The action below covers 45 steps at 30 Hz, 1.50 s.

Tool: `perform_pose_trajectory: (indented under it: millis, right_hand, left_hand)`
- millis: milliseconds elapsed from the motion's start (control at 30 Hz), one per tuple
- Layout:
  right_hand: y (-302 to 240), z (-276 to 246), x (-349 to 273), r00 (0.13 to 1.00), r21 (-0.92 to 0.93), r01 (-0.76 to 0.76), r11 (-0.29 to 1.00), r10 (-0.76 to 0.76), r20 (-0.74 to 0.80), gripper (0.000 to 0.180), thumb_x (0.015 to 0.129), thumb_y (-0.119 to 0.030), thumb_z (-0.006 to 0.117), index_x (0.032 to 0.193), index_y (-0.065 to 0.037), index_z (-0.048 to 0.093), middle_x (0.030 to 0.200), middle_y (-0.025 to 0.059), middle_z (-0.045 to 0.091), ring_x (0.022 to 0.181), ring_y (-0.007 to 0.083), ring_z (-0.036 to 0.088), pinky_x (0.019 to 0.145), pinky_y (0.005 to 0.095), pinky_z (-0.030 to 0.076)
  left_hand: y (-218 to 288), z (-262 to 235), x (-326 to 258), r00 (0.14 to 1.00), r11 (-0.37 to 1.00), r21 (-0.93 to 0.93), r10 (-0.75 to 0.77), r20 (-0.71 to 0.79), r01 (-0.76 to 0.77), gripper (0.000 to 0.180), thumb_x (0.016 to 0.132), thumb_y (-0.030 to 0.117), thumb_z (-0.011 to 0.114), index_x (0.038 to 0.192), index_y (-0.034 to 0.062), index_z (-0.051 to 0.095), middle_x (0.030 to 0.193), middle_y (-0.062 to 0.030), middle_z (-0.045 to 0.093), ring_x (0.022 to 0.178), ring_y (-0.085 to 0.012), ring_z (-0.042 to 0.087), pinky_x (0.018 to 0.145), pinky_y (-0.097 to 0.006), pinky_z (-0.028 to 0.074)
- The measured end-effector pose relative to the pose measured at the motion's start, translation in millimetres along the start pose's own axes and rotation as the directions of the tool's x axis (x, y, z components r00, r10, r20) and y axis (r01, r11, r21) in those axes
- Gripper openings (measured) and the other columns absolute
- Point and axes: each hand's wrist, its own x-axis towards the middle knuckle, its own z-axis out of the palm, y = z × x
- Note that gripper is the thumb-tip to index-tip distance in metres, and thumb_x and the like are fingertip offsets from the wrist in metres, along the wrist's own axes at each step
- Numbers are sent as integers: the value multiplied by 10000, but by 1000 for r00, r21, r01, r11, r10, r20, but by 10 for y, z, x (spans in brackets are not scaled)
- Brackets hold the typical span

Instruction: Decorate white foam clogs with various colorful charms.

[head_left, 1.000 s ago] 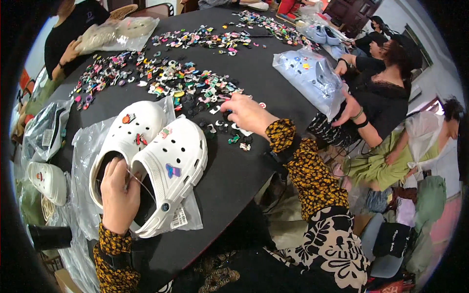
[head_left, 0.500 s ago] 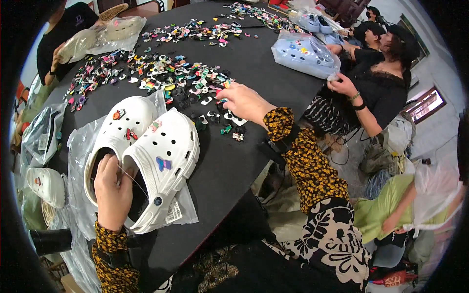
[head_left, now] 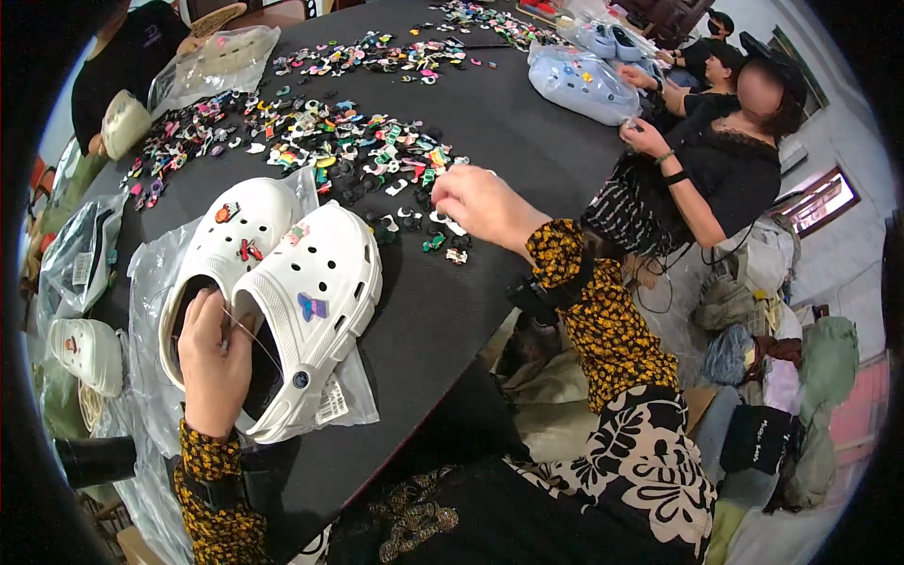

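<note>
Two white clogs lie side by side on a clear plastic bag (head_left: 151,273) on the black table (head_left: 490,122). My left hand (head_left: 212,363) grips the heel rim of the right-hand clog (head_left: 315,301), which carries a purple charm and a pastel one. The left-hand clog (head_left: 226,250) bears small red and orange charms. My right hand (head_left: 480,207) reaches over the near edge of a pile of small colourful shoe charms (head_left: 330,141), fingers curled down onto them. Whether it has pinched a charm is hidden.
A person in black (head_left: 725,160) sits at the right, hands on a bagged pale-blue clog pair (head_left: 584,85). Another person sits at the far left by bagged clogs (head_left: 221,56). A white clog (head_left: 89,353) and bags lie at my left. More charms (head_left: 490,19) lie far across.
My right hand has stayed over the charm pile, shifting slightly. My left hand still holds the clog's heel. The view has tilted a little.
</note>
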Motion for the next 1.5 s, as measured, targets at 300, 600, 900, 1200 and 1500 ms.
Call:
perform_pose_trajectory:
  millis: [300, 600, 900, 1200, 1500]
  right_hand:
    - [163, 175, -117, 994, 31, 17, 999, -13, -108, 135, 814, -87, 606, 922, -7, 592, 907, 128, 566, 883, 281, 585, 817, 380, 469]
    - [-355, -136, 16, 977, 914, -181, 364, 173, 125, 194, 896, -24, 574, 1082, 25, 549, 991, 125, 634, 860, 175, 647, 688, 263, 529]
    - [-590, -83, 122, 964, 972, -236, 1, 129, 234, 220, 937, -50, 512, 1152, -17, 543, 1030, 150, 614, 829, 182, 613, 720, 340, 537]
    - [-786, -14, 168, 983, 971, -184, 154, 55, 177, 236, 931, -67, 537, 1154, 11, 549, 952, 108, 625, 769, 143, 607, 692, 274, 527]
    - [-978, -130, -44, 992, 853, -111, 509, 110, 64, 193, 943, -41, 520, 1126, -13, 576, 875, 32, 629, 715, 58, 570, 658, 203, 487]
  left_hand:
    - [-22, 22, -4, 1000, 1000, 27, 5, -16, -5, 162, 721, -35, 559, 869, -74, 507, 848, -232, 517, 809, -422, 515, 711, -455, 428]
    - [66, -39, 11, 988, 990, 2, 141, -63, -141, 129, 708, -40, 602, 801, -14, 516, 786, -170, 511, 764, -381, 515, 649, -443, 422]
    - [96, -58, 19, 987, 984, -76, 161, 11, -160, 141, 679, -54, 571, 792, -32, 489, 792, -186, 485, 772, -395, 488, 661, -442, 409]
    - [96, -63, 21, 984, 983, -42, 180, 3, -180, 142, 683, -36, 609, 802, 2, 540, 787, -136, 523, 760, -347, 524, 662, -433, 448]
    - [112, -79, 74, 970, 968, -74, 241, 10, -240, 139, 682, -51, 616, 789, 2, 545, 779, -132, 530, 741, -338, 526, 647, -425, 446]
